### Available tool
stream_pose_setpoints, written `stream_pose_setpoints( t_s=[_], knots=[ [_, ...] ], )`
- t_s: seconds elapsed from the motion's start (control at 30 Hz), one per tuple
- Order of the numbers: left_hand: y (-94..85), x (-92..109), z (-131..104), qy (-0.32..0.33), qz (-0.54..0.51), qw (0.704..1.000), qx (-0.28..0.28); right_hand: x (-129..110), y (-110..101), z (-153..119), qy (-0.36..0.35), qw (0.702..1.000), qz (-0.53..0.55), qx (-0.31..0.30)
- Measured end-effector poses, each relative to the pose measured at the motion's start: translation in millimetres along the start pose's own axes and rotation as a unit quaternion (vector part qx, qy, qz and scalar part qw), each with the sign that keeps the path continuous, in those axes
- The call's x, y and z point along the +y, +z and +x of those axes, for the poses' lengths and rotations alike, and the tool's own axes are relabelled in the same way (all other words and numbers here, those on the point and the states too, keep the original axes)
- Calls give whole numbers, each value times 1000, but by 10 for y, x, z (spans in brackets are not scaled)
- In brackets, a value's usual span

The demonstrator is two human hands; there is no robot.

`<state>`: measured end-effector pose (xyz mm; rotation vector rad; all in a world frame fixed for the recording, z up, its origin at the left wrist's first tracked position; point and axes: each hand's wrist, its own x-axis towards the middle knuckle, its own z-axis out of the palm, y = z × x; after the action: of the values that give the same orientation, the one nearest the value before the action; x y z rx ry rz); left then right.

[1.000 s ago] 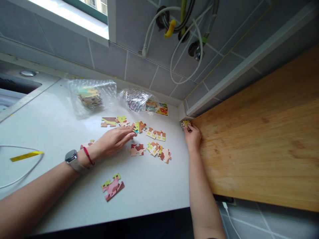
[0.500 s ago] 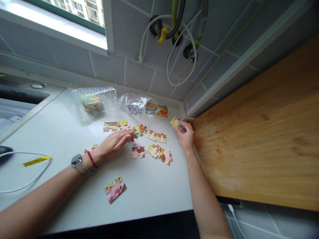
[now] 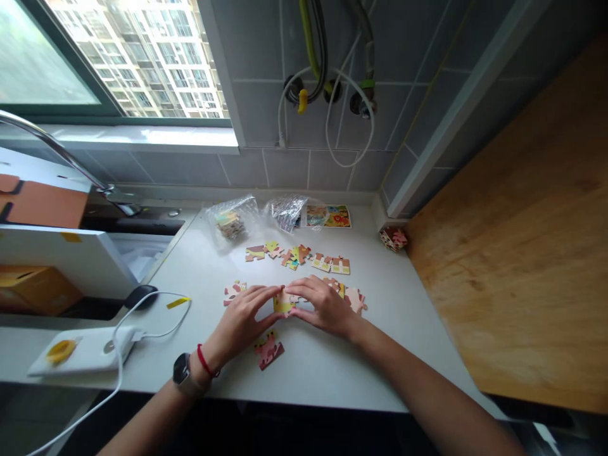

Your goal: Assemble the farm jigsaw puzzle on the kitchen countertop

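Note:
Both hands meet over the middle of the white counter. A yellow and pink puzzle piece (image 3: 284,305) is pinched between the fingertips of my left hand (image 3: 249,311) and my right hand (image 3: 323,305). Just below it lies a pink and brown piece (image 3: 268,351). Another pink and brown piece (image 3: 234,291) sits left of my left hand. Several joined or overlapping pieces (image 3: 354,299) are partly hidden behind my right hand. Farther back, a row of loose pieces (image 3: 297,256) crosses the counter. A stack of pieces (image 3: 394,239) stands in the back right corner.
A clear bag with puzzle pieces (image 3: 231,223), a crumpled bag (image 3: 286,211) and a picture card (image 3: 338,216) lie at the back. On the left are a sink with a faucet (image 3: 61,149), a power strip (image 3: 85,350) and a white cable. A wooden panel (image 3: 532,253) borders the right.
My right hand has come from the back right to the middle with a piece. My left hand has moved nearer and now touches that piece too. The view has shifted left and up.

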<state>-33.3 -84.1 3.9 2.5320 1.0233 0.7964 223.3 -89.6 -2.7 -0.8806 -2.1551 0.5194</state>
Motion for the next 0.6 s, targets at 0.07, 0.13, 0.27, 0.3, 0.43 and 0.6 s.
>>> stream_pose_setpoints(
  t_s=[0.07, 0.13, 0.27, 0.3, 0.43, 0.6],
  knots=[
    [-39, 30, -229, -9, 25, 1000, -14, -42, 117, -5, -22, 999, 14, -30],
    [-88, 53, -408, -17, 50, 999, -10, -84, 211, -4, -34, 998, 17, -52],
    [-205, 15, -538, -43, 97, 994, -5, -164, 274, 4, -44, 996, 2, -75],
    [-232, -17, -528, -49, 105, 993, -8, -184, 271, 4, -47, 996, 3, -80],
    [-291, -179, -416, -54, 105, 992, -45, -255, 274, -6, -86, 989, 7, -122],
    [-329, -326, -319, -52, 101, 992, -60, -265, 332, -27, -110, 977, -1, -182]
  ],
)
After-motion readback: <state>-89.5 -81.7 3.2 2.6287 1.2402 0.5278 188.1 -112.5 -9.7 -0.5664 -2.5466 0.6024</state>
